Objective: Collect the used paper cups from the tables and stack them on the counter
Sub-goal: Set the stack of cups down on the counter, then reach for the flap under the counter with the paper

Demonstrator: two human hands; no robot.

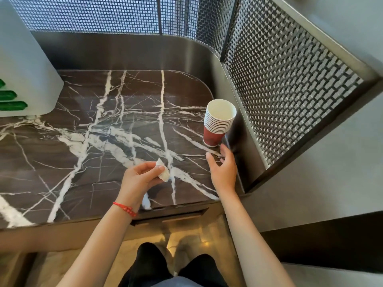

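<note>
A stack of several red paper cups [217, 125] with white insides stands upright at the right edge of the dark marble counter [103, 131], close to the metal wall. My right hand [222, 168] hovers just below the stack, fingers relaxed and apart, holding nothing and not touching the cups. My left hand [141, 177], with a red bead bracelet on its wrist, pinches a crumpled white tissue [163, 171] over the counter's front part.
A white box with green marks [22, 69] stands at the counter's far left. Metal mesh panels [279, 83] wall the back and right side. A drawer slot [170, 217] lies under the counter's front edge. My legs stand on the shiny floor below.
</note>
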